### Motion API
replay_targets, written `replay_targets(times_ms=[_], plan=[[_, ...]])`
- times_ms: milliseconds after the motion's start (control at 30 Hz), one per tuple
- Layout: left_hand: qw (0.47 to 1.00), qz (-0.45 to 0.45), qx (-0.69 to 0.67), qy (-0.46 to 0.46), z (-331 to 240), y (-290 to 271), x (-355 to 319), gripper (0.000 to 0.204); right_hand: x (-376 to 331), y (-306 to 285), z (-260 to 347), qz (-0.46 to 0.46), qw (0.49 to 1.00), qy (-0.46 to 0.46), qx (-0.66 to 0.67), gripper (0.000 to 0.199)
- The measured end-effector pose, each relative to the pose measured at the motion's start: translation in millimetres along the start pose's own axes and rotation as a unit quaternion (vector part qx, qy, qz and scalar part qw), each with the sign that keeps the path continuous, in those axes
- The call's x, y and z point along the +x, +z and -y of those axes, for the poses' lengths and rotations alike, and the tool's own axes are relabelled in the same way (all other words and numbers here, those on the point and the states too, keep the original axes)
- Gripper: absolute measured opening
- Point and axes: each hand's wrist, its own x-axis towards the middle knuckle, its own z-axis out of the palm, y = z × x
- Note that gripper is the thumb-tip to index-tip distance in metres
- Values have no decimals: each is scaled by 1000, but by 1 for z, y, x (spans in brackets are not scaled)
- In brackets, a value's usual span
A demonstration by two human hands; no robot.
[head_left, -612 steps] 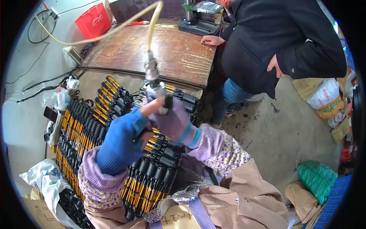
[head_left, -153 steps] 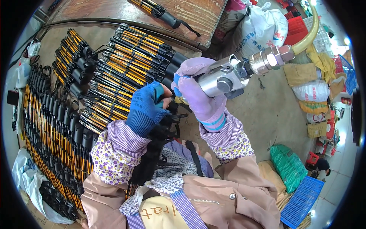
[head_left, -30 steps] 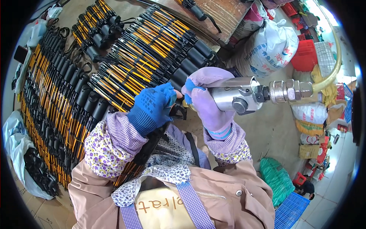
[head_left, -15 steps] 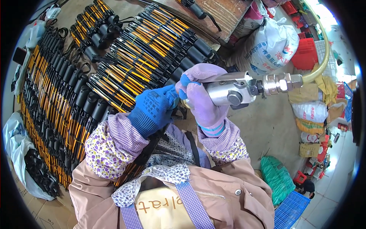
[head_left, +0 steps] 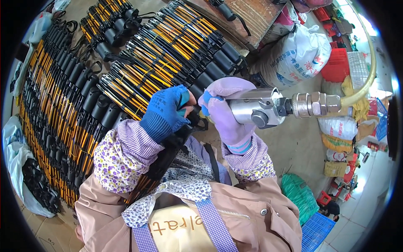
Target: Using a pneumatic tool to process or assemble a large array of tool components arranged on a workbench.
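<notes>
My right hand (head_left: 228, 107), in a lavender glove with blue at the fingertips, is wrapped round a silver air-powered driver (head_left: 256, 107) held level. A metal coupling (head_left: 312, 105) joins the tool to a pale hose. Beside the tool's front end, my left hand (head_left: 163, 111) is closed, in a blue glove with bare fingertips. Beneath that hand a black umbrella frame (head_left: 174, 143) slants down toward my lap, with orange ribs showing lower down. The left fingers are at its upper end; their exact hold is partly hidden.
Rows of bundled umbrella frames (head_left: 163, 54) with black handles cover the floor ahead and to the left. A wooden board (head_left: 247, 21) lies at the far side. White sacks (head_left: 298, 52), a red crate (head_left: 336, 65), a green bag (head_left: 298, 195) and a blue basket (head_left: 317, 229) line the right.
The two hands have drawn slightly apart. My left hand has turned, showing its bare fingertips, and the driver has shifted a little to the right.
</notes>
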Motion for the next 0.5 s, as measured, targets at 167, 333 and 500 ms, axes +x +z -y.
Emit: replay_targets(times_ms=[167, 333, 500], plan=[[1000, -6, -14, 0, 0, 2, -1, 20, -5, -9, -13, 36, 999, 1, -37, 23], [1000, -5, -22, 10, 5, 5, 1, 19, -2, -10, 5, -34, 998, 32, 32, 22], [1000, 15, -9, 8, 3, 2, 2, 18, 5, -10, 13, -21, 993, 27, 117, 24]])
